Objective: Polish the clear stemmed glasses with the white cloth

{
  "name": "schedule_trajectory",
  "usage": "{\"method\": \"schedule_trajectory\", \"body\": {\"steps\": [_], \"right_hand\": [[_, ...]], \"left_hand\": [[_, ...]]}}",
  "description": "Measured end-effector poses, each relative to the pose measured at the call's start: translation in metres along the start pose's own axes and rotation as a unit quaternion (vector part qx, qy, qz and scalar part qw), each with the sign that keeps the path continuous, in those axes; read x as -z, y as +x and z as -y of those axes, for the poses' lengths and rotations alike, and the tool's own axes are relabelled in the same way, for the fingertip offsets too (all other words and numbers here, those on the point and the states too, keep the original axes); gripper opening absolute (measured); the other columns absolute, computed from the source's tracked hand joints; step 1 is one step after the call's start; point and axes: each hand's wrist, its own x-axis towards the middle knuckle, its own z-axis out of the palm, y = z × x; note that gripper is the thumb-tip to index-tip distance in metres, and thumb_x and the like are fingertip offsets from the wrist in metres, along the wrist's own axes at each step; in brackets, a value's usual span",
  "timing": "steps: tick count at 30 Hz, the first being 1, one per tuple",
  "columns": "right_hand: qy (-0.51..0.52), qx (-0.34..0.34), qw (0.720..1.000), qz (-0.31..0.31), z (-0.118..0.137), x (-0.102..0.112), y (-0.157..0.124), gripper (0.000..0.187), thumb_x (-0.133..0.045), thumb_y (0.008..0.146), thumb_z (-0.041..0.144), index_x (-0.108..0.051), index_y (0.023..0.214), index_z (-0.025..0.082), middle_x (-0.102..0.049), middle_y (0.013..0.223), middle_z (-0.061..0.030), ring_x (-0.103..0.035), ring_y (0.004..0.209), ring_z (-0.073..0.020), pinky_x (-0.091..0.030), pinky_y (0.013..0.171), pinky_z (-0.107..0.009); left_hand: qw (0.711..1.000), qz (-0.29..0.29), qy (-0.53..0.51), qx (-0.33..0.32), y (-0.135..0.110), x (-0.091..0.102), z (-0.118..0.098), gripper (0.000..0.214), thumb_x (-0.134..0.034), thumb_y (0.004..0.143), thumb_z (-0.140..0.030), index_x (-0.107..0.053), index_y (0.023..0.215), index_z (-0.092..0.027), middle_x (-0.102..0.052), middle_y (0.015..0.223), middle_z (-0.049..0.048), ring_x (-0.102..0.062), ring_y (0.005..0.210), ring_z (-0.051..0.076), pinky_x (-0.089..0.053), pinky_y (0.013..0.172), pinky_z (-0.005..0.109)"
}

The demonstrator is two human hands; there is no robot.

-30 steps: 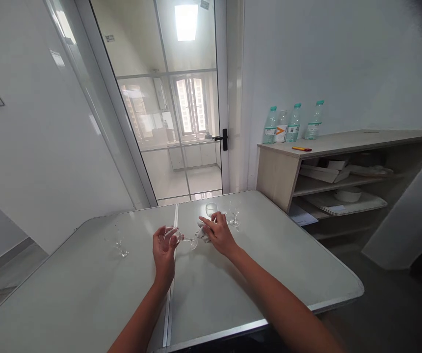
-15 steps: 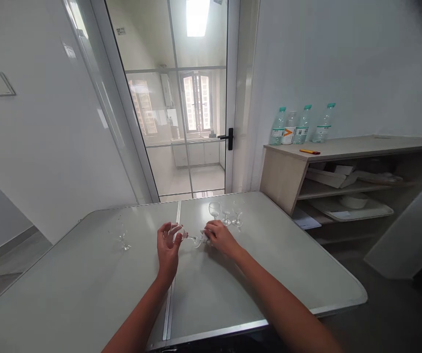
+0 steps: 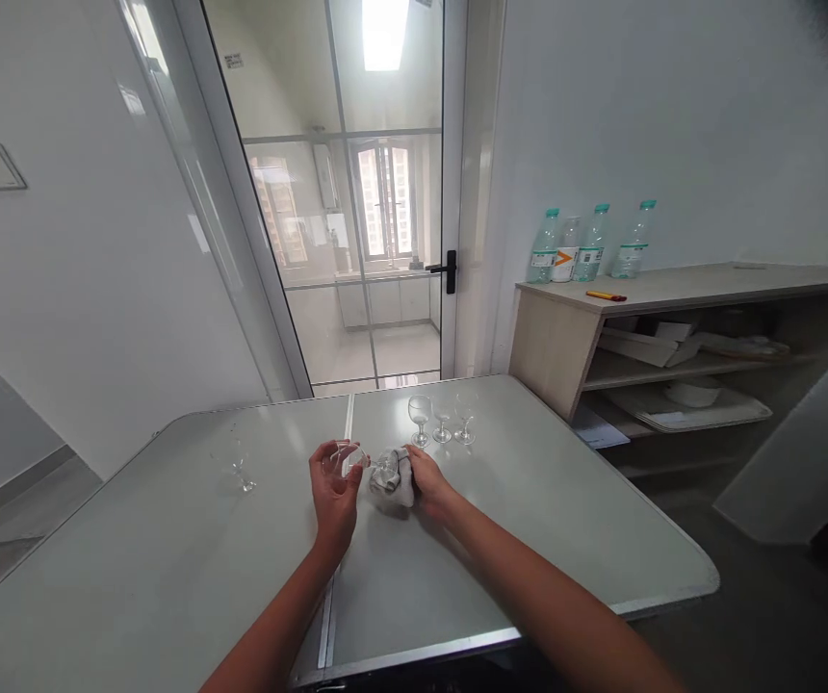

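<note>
My left hand [image 3: 336, 491] grips the bowl of a small clear stemmed glass [image 3: 356, 461], held on its side above the grey table [image 3: 168, 549]. My right hand [image 3: 425, 478] holds a crumpled grey cloth [image 3: 394, 478] against the foot of that glass. Three more stemmed glasses [image 3: 442, 420] stand upright in a row just beyond my right hand. Another glass [image 3: 241, 464] stands alone to the left.
A glass door [image 3: 356, 192] with a black handle is behind the table. A wooden shelf unit [image 3: 674, 337] at the right carries several water bottles [image 3: 591, 243], a marker and stacked papers.
My right hand has drawn the cloth up from the table to the foot of the glass. The view has shifted slightly.
</note>
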Motion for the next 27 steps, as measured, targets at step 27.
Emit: {"method": "schedule_trajectory", "body": {"steps": [27], "right_hand": [[0.173, -0.081, 0.968, 0.161, 0.027, 0.003, -0.015, 0.038, -0.084, 0.073, 0.048, -0.070, 0.091, 0.018, -0.065, 0.085, -0.0016, -0.056, 0.077, -0.0160, -0.041, 0.072, -0.028]], "left_hand": [[0.996, -0.018, 0.073, -0.052, 0.005, 0.004, -0.009, 0.061, -0.081, 0.081, -0.036, -0.046, 0.129, -0.026, -0.055, 0.132, 0.0125, -0.057, 0.127, 0.026, -0.056, 0.100, 0.048]]}}
